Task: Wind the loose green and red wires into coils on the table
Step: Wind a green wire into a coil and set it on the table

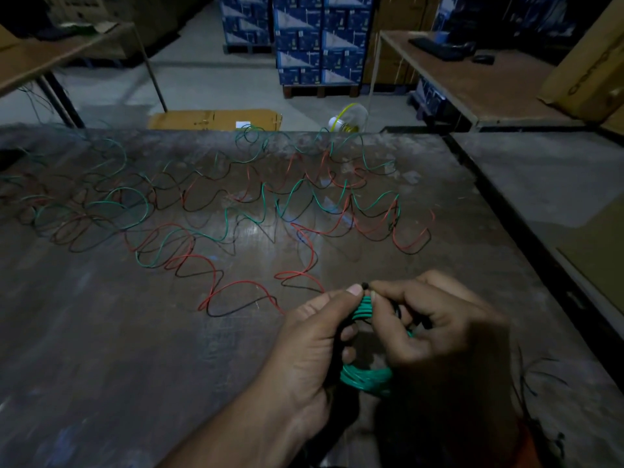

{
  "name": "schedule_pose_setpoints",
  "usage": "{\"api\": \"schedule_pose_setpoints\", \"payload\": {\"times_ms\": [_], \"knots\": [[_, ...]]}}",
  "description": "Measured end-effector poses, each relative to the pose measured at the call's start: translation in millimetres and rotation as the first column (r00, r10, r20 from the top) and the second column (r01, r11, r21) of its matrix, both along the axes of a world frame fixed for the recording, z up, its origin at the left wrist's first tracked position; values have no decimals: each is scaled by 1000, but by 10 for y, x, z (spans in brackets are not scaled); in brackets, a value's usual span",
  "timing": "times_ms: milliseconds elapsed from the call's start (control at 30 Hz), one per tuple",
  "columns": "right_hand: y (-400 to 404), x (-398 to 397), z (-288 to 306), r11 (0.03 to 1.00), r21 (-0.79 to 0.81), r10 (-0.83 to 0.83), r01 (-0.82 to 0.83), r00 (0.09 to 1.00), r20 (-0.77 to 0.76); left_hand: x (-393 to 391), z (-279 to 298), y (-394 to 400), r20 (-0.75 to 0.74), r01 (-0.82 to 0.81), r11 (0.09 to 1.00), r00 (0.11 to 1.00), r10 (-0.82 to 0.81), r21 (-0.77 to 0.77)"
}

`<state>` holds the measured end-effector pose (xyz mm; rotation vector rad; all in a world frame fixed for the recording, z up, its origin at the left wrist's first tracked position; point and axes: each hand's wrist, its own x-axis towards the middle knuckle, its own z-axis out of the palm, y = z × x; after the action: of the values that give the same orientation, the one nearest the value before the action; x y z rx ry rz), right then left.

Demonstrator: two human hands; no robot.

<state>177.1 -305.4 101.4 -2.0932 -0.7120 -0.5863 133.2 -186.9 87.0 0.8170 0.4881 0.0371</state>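
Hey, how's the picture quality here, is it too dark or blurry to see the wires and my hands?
Head view: dim overall, with one bright glare patch on the table mid-frame; the loose wires blur toward the left edge; wide-angle bending curves the table edges; the green coil reads clearly, gripped by the left hand and right hand, though the right wrist falls into shadow.

- Loose red and green wires (236, 211) sprawl in tangled loops across the table's (101, 349) middle and far half, blocking any sweep there.
- Bare tabletop near-left, open for passing.
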Motion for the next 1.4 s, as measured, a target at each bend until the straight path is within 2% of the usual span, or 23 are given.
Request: {"api": "schedule_pose_setpoints", "payload": {"times_ms": [167,300,600,800,867,933,1067,1167,1400], "knots": [[17,-67,9,985,175,27,2,986,-165,-16,107,-16,36,-61,997,998,59,38],[-1,-78,53,995,103,-9,19,995,-97,-57,172,-24,90,-54,997,995,49,52],[2,-78,53,994,109,34,-21,992,-118,-46,137,6,103,-123,986,988,111,112],[11,-2,27,991,112,96,-76,979,-182,-22,48,52,151,-161,938,981,119,308],[13,57,46,975,205,146,-81,935,-323,-13,6,62,161,-165,914,981,112,370],[10,184,72,955,288,214,-76,847,-487,-20,-35,61,169,-159,896,981,96,415],[2,399,194,945,252,325,-207,660,-677,-36,-87,71,172,-123,880,984,48,459],[3,459,197,919,318,395,-234,553,-733,-31,-108,92,182,-115,859,983,27,498],[76,503,124,894,391,448,-220,423,-787,-29,-165,103,191,-100,862,982,3,497]]}}
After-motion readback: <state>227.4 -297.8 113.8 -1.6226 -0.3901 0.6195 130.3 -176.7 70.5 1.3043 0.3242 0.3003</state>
